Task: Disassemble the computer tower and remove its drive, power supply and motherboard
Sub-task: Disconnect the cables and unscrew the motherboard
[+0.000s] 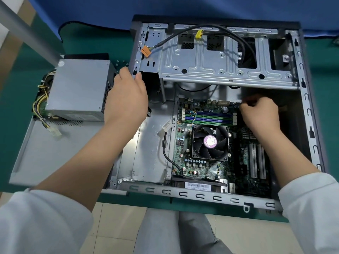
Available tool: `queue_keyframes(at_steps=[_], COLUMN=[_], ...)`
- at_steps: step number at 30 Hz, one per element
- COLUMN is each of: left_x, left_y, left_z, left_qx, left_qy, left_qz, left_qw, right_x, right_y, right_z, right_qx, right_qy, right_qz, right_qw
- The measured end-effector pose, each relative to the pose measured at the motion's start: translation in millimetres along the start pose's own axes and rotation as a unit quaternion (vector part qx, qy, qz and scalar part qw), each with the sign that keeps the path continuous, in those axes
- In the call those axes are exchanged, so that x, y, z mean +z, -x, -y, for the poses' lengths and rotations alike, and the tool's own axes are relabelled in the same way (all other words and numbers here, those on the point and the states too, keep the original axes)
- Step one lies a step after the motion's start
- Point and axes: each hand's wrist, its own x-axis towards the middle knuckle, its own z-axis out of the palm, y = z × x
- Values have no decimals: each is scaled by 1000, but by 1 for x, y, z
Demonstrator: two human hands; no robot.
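I have the case (310,114) lying open on the table (27,57), and the supply (78,88) already sits out on the side panel (45,154) to the left, so my work now is the board (201,143), which is still seated in the case floor. My left hand (126,99) curls over the case's left wall near the far corner, thumb inside, bracing the shell. My right hand (260,116) is bunched at the board's far right edge, fingers curled tight around something small; it looks like a tool or a screw, but the blur keeps me from telling which. I judge this to be a mounting screw coming out. To do it well I keep the left hand firm so the case does not slide, hold the tool square to the screw, and keep clear of the fan (210,142) and memory sticks (209,116). The loose black cable (244,44) draped over the drive cage (220,66) must stay away from the board when I lift it.
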Motion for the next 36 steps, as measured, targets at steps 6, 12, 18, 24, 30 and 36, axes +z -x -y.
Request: queue_keyframes(at_steps=[6,12,18,24,30,36], left_x=[1,1,0,-5,-8,-12], left_y=[-1,-1,-1,0,5,25], left_z=[1,1,0,-2,-2,1], left_qx=[3,8,10,7,-7,64], left_qy=[-5,-5,-1,8,26,6], left_qz=[-4,-7,-4,4,25,-34], left_qw=[1000,1000,1000,1000,999,997], right_x=[3,5,1,-13,-28,-44], right_y=[-6,-6,0,16,48,68], right_z=[-4,-4,-6,1,-4,-5], right_qx=[3,6,52,84,140,173], right_qy=[-2,-30,-126,-244,-385,-482], right_qz=[-11,1,-10,-1,24,51], right_qw=[1000,1000,991,966,912,858])
